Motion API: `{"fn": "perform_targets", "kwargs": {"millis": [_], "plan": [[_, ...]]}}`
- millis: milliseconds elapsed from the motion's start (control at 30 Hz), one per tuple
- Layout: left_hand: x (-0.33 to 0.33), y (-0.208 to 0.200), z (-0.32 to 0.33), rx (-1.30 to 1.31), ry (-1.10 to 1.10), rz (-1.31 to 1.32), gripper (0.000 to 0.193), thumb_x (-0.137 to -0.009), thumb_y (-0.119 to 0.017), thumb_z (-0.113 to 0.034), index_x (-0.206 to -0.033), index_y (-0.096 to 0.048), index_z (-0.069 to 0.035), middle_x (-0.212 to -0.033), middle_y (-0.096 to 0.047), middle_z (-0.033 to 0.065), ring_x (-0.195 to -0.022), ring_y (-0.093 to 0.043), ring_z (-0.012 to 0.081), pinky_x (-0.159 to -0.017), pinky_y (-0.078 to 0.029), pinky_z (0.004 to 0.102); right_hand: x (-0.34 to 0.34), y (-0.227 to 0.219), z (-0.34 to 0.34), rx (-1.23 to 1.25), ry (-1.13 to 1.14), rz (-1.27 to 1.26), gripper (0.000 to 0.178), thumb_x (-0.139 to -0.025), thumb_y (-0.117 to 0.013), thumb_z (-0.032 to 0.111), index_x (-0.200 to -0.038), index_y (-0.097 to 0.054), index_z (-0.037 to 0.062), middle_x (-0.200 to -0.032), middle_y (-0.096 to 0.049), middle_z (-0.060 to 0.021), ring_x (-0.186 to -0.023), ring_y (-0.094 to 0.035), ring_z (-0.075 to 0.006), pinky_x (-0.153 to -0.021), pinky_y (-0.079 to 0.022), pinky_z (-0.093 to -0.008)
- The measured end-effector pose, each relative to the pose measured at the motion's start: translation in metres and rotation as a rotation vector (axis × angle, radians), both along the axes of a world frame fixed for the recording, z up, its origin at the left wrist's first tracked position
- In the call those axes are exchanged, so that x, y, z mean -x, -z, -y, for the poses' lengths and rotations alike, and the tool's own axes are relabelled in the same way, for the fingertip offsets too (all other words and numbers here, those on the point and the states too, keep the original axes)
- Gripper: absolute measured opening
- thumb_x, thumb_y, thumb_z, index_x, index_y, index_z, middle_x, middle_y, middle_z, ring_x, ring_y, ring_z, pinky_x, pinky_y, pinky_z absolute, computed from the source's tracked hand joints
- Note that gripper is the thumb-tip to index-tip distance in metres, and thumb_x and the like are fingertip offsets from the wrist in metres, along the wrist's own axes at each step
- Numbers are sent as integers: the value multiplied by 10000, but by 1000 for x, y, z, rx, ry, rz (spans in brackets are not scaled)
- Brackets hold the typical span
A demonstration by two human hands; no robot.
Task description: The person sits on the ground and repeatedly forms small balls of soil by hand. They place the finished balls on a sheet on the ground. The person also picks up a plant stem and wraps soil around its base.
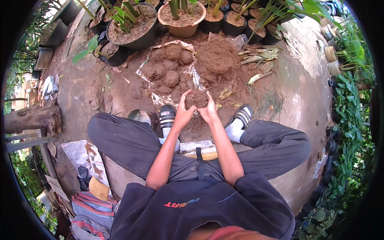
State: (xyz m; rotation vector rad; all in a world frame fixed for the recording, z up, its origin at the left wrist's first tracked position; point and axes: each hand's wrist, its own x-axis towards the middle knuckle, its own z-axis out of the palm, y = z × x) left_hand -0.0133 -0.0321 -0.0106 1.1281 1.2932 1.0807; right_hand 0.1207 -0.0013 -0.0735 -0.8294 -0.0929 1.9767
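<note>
Between my two hands sits a round clump of brown soil [198, 98], with fibres in it. My left hand [185, 111] cups its left side, fingers curved and pointing away from me. On the opposite side my right hand [208, 109] holds it, and the thumbs come close together at the near edge. Just beyond, several soil balls [171, 79] lie piled on a dirty white sack sheet [197, 79]. To the right of that pile is a loose heap of brown fibre [218, 57].
Potted plants in an orange-brown pot [182, 31], a large black pot [138, 39] and several black bags stand along the far side. Dry leaves [262, 56] lie right of the fibre. A metal bowl [141, 116] rests by my left sandal [167, 116]. A log [34, 119] is at left.
</note>
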Motion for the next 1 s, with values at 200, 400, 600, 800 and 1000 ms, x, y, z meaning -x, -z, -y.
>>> {"fn": "perform_targets", "kwargs": {"millis": [200,400,600,800,1000], "plan": [[-6,3,1,-34,84,-104,800,-750,-552,80,-1470,-232,-58,-1511,-261,155,-1404,-228,241,-1132,-203,344,0,-9,0,98,82,-60,441,-961,-409,399,-1247,-507,78,-1187,-608,-67,-1035,-606,-218,-780,-516,-363],[-19,1,17,-134,235,-320,728,-797,-520,96,-1456,-250,-57,-1506,-224,211,-1408,-174,345,-1135,-208,387,-9,-27,22,91,94,178,316,-920,-524,302,-1199,-528,152,-1091,-618,-4,-893,-623,-155,-570,-448,-281],[-19,-3,18,74,188,-450,539,-736,-663,19,-1257,-542,-46,-1152,-608,218,-1098,-570,359,-912,-465,399,-17,-9,26,107,13,262,221,-902,-560,257,-1087,-549,137,-984,-609,-12,-853,-605,-147,-505,-437,-273],[-10,8,20,-112,117,-579,583,-713,-753,-127,-1259,-557,-68,-1177,-602,190,-1119,-554,341,-938,-452,389,-4,5,14,113,-39,409,239,-941,-485,329,-1065,-592,156,-959,-615,-9,-793,-593,-138,-512,-457,-310],[26,-25,6,-156,104,-583,633,-637,-811,-176,-1225,-602,-70,-1309,-544,146,-1207,-522,290,-1021,-397,381,27,-40,1,169,-30,99,416,-954,-320,431,-1139,-577,161,-1012,-640,-44,-853,-627,-195,-538,-498,-354]]}}
